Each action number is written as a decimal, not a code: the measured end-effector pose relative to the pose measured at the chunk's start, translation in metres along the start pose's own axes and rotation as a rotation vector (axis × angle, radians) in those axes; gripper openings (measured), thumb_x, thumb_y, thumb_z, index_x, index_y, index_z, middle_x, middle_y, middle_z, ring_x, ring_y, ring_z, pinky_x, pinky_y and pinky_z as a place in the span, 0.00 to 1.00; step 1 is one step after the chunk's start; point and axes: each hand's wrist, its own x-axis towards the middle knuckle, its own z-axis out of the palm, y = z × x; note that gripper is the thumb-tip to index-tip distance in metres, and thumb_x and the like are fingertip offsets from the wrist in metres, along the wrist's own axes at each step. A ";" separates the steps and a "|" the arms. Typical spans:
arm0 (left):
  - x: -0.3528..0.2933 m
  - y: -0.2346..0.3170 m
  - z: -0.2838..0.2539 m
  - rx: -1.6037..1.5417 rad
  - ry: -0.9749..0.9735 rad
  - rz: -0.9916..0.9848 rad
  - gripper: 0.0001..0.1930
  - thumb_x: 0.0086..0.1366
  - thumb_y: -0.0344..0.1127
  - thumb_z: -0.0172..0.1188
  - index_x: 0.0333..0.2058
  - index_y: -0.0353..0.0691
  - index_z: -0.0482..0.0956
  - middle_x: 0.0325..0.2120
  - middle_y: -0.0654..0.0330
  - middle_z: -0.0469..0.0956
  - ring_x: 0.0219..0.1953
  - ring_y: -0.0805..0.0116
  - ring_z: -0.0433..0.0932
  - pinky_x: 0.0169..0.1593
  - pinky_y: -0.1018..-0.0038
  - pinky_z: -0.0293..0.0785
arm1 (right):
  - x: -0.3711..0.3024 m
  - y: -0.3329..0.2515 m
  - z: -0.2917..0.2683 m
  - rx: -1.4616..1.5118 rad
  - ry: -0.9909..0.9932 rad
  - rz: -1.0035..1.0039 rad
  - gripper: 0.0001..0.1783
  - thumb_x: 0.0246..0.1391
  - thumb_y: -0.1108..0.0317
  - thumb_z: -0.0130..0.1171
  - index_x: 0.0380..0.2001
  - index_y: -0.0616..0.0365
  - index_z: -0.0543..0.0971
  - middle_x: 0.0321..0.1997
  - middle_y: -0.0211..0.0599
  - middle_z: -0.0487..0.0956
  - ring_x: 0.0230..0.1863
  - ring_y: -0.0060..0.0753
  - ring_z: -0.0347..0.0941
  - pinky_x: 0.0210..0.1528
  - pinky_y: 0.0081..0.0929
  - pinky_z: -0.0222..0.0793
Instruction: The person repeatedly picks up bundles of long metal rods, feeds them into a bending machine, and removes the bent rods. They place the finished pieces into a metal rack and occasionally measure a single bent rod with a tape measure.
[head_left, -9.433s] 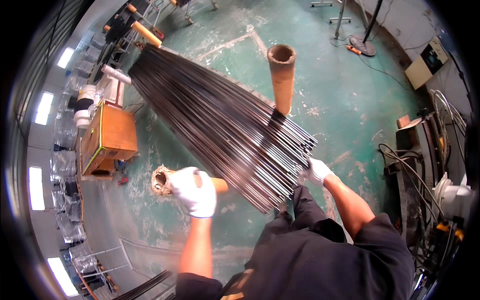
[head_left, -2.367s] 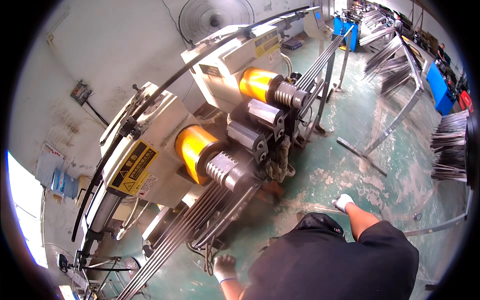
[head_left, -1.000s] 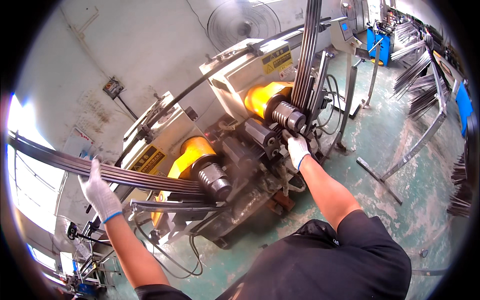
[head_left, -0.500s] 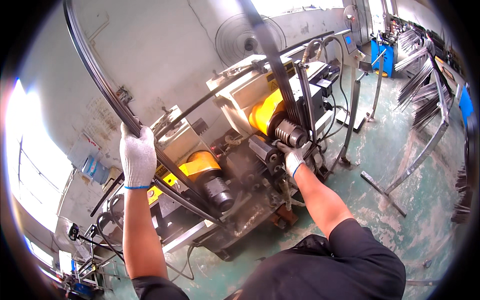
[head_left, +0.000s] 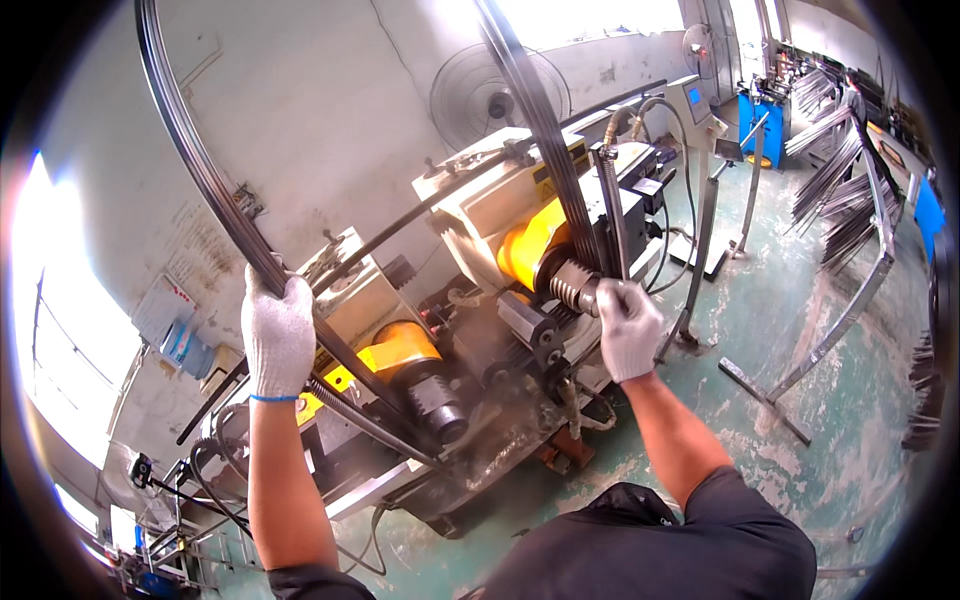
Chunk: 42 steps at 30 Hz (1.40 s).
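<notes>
My left hand [head_left: 279,338], in a white knitted glove with a blue cuff edge, is wrapped round a bundle of long dark metal rods [head_left: 205,175]. The rods rise past the top of the view and run down beside the left grooved roller [head_left: 435,402]. A second upright bundle of dark rods [head_left: 540,115] stands against the right grooved roller [head_left: 572,284]. In front of that roller's end is my gloved right hand [head_left: 630,330], its fingers curled closed. Whatever they hold, if anything, is hidden. Left of it sits a dark angular block [head_left: 530,325] with round holes.
Both rollers belong to a machine with yellow housings [head_left: 532,245] and cream covers [head_left: 500,195]. A wall fan [head_left: 500,95] is behind it. On the right stand a control box [head_left: 695,105] on a post and a metal rack [head_left: 835,335] with stacked rods. Hoses hang round the machine.
My right hand has moved right and toward me, from between the block and the roller to the roller's front end. The left hand stays on its rods, slightly lower.
</notes>
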 end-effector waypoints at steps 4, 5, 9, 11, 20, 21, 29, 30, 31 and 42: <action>0.014 -0.030 -0.011 -0.156 -0.051 -0.022 0.10 0.65 0.27 0.59 0.45 0.36 0.75 0.31 0.64 0.78 0.34 0.75 0.76 0.38 0.75 0.73 | 0.079 -0.094 0.013 -0.090 -0.004 -0.522 0.13 0.62 0.63 0.70 0.43 0.61 0.85 0.40 0.42 0.87 0.34 0.32 0.85 0.41 0.27 0.80; 0.016 -0.024 -0.008 -0.209 -0.032 -0.035 0.11 0.65 0.27 0.60 0.45 0.36 0.75 0.30 0.64 0.78 0.33 0.75 0.76 0.37 0.75 0.73 | 0.106 -0.111 0.021 -0.117 -0.014 -0.600 0.15 0.62 0.62 0.69 0.44 0.61 0.84 0.43 0.43 0.87 0.36 0.36 0.85 0.43 0.29 0.81; 0.030 -0.001 -0.009 -0.370 0.023 -0.084 0.11 0.65 0.28 0.61 0.46 0.36 0.76 0.27 0.62 0.78 0.27 0.73 0.77 0.33 0.74 0.74 | 0.206 -0.142 0.081 -0.385 0.072 -0.693 0.17 0.63 0.58 0.68 0.50 0.56 0.83 0.47 0.45 0.86 0.42 0.44 0.84 0.51 0.38 0.81; 0.034 0.015 -0.009 -0.323 0.038 -0.079 0.08 0.66 0.28 0.60 0.43 0.37 0.75 0.26 0.62 0.77 0.26 0.72 0.77 0.31 0.74 0.74 | 0.232 -0.151 0.106 -0.568 -0.015 -0.545 0.24 0.62 0.55 0.69 0.55 0.57 0.80 0.53 0.45 0.84 0.49 0.43 0.83 0.56 0.36 0.79; 0.033 0.015 -0.007 -0.220 0.082 -0.089 0.10 0.68 0.30 0.60 0.47 0.36 0.76 0.28 0.60 0.79 0.28 0.70 0.80 0.34 0.72 0.78 | 0.278 -0.163 0.152 0.021 -0.611 -0.009 0.19 0.72 0.56 0.55 0.41 0.60 0.86 0.35 0.37 0.85 0.35 0.29 0.79 0.39 0.33 0.76; 0.032 0.016 -0.007 -0.219 0.089 -0.096 0.09 0.68 0.30 0.59 0.45 0.37 0.76 0.27 0.61 0.78 0.27 0.70 0.80 0.33 0.72 0.77 | 0.274 -0.168 0.148 -0.116 -0.613 -0.027 0.19 0.72 0.56 0.55 0.41 0.59 0.86 0.35 0.37 0.85 0.35 0.29 0.80 0.39 0.32 0.75; 0.034 0.014 -0.005 -0.262 0.104 -0.124 0.08 0.70 0.29 0.60 0.45 0.35 0.76 0.30 0.57 0.82 0.29 0.69 0.83 0.33 0.73 0.80 | 0.280 -0.152 0.142 -0.581 -0.489 -0.293 0.22 0.72 0.54 0.50 0.42 0.60 0.85 0.40 0.45 0.85 0.40 0.40 0.80 0.44 0.39 0.75; 0.033 0.014 -0.008 -0.271 0.107 -0.144 0.08 0.70 0.29 0.60 0.46 0.35 0.76 0.30 0.57 0.82 0.29 0.69 0.84 0.33 0.73 0.80 | 0.283 -0.148 0.145 -0.620 -0.475 -0.317 0.23 0.73 0.53 0.49 0.42 0.60 0.85 0.41 0.46 0.84 0.41 0.42 0.80 0.45 0.41 0.75; 0.032 0.014 -0.011 -0.282 0.111 -0.164 0.09 0.70 0.29 0.60 0.46 0.35 0.76 0.30 0.57 0.82 0.29 0.68 0.84 0.33 0.73 0.81 | 0.284 -0.142 0.146 -0.671 -0.454 -0.340 0.24 0.73 0.52 0.48 0.43 0.60 0.85 0.42 0.48 0.84 0.42 0.44 0.80 0.46 0.42 0.75; -0.002 -0.023 -0.027 -0.287 -0.061 -0.239 0.15 0.70 0.26 0.59 0.53 0.29 0.75 0.35 0.52 0.84 0.36 0.61 0.86 0.42 0.68 0.84 | 0.290 -0.098 0.153 -0.911 -0.382 -0.447 0.35 0.76 0.44 0.36 0.50 0.63 0.84 0.53 0.65 0.82 0.54 0.65 0.79 0.58 0.55 0.74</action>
